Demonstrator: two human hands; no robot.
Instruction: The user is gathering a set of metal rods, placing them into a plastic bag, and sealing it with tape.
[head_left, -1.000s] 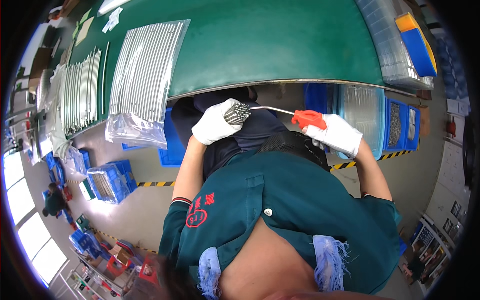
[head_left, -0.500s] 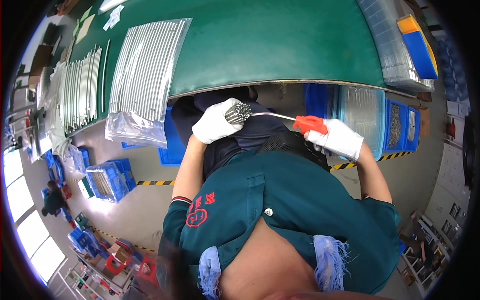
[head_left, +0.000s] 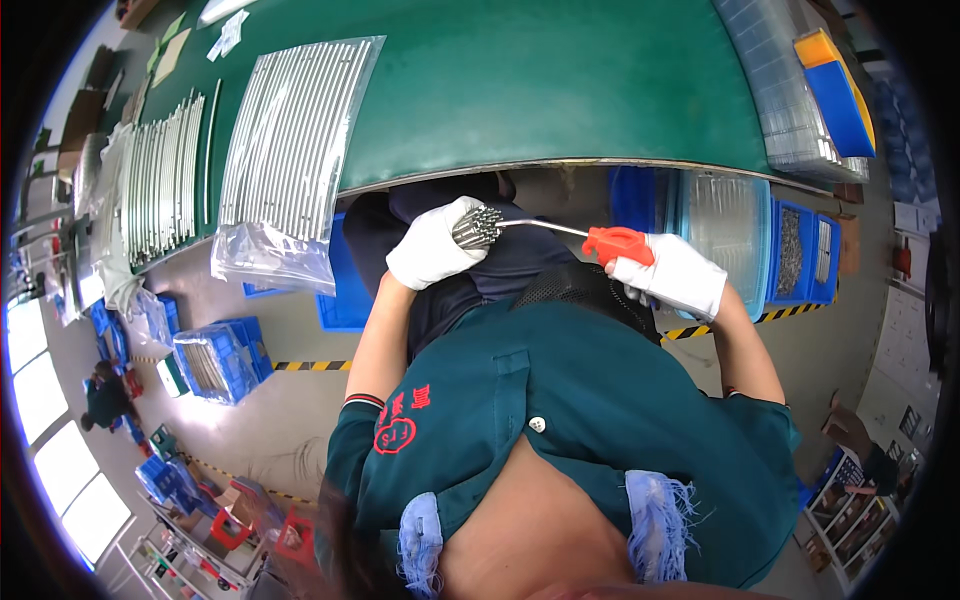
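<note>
My left hand (head_left: 437,246), in a white glove, is closed round a bundle of thin metal rods (head_left: 477,228), whose ends face right. A red air blow gun (head_left: 618,246) is gripped in my gloved right hand (head_left: 682,278). Its thin, slightly bent metal nozzle (head_left: 548,226) reaches left, with the tip at the rod ends; whether it touches them I cannot tell. Both hands are over my lap, just in front of the green table (head_left: 540,90). The right hand's fingers are partly hidden behind the handle.
On the table's left lie silvery rods in a clear plastic bag (head_left: 290,150) and a row of loose rods (head_left: 160,185). Clear trays (head_left: 775,85) stand at its right end. Blue bins (head_left: 790,250) are beneath on the right. A person (head_left: 108,397) is far off left.
The nozzle tip has shifted slightly up and left along the rod ends, and the blow gun has tilted a little. My left hand has barely moved. Another person shows more at far right.
</note>
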